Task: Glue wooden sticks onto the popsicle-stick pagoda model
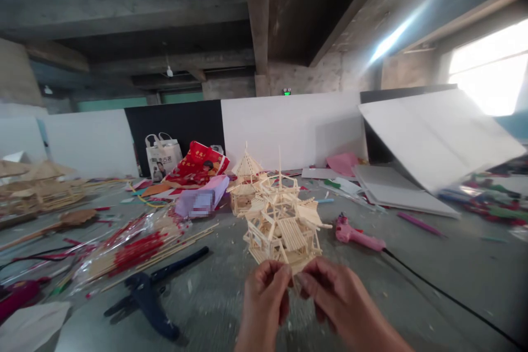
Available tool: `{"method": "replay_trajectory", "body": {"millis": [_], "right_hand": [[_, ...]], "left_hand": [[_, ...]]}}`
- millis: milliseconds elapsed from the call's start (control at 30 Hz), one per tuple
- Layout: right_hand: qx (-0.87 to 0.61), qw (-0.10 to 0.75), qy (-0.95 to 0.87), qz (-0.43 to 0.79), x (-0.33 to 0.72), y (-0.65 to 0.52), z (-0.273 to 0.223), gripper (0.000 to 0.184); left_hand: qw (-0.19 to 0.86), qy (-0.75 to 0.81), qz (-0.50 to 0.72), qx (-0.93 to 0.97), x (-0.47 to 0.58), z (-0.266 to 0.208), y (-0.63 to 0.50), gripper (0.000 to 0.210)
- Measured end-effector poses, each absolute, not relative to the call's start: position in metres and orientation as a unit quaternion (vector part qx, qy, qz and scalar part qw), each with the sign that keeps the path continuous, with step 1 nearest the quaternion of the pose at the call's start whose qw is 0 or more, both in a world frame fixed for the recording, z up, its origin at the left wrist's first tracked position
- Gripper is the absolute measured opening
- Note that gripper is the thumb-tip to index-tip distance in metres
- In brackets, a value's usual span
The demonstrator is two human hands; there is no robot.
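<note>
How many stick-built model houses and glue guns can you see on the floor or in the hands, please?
Stick model houses: 3 – held model, rear model, left model
Glue guns: 2 – pink glue gun, dark blue glue gun
Total: 5

A craft workshop in a bare industrial building. Raw concrete beams and ceiling (pixel 256 16) span the room, and white partition boards (pixel 289 126) fence off the work area. The grey bench (pixel 412 275) is littered with model-making supplies: bundles of thin sticks in plastic wrap (pixel 132 250), a dark blue glue gun (pixel 148 291), a pink glue gun (pixel 357 235) on a black cord, and finished stick-built pavilion models (pixel 247 181) (pixel 41 187).
</note>
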State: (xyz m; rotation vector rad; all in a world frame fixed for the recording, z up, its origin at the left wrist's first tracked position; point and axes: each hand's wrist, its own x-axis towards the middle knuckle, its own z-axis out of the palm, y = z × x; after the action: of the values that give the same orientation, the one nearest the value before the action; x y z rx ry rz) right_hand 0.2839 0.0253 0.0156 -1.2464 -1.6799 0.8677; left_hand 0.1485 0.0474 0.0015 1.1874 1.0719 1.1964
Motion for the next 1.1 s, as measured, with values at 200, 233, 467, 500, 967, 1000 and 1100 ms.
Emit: {"method": "replay_trajectory", "body": {"millis": [200,233,467,500,967,1000,1100], "right_hand": [[-0.599,0.41,-0.623,0.292,0.324,0.047,0.003,0.021],[-0.608,0.409,-0.592,0.336,0.329,0.054,-0.003,0.027],[-0.595,0.411,-0.539,0.432,0.331,0.089,-0.018,0.049],[-0.588,0.41,-0.543,0.436,0.329,0.091,-0.018,0.045],[-0.501,0.447,-0.466,0.576,0.282,0.055,-0.014,0.027],[-0.508,0.461,-0.452,0.57,0.282,0.054,-0.017,0.032],[-0.542,0.463,-0.453,0.536,0.285,0.046,-0.025,0.033]], "left_hand": [[0.472,0.479,0.537,0.509,0.131,0.014,0.048,0.025],[0.451,0.484,0.551,0.509,0.125,0.015,0.048,0.024],[0.499,0.497,0.57,0.424,0.092,0.008,0.057,0.02],[0.509,0.494,0.565,0.421,0.091,0.006,0.057,0.02],[0.506,0.488,0.573,0.423,0.069,0.0,0.053,0.018],[0.496,0.491,0.573,0.43,0.065,0.0,0.052,0.019],[0.453,0.513,0.572,0.453,0.058,0.0,0.052,0.025]]}}
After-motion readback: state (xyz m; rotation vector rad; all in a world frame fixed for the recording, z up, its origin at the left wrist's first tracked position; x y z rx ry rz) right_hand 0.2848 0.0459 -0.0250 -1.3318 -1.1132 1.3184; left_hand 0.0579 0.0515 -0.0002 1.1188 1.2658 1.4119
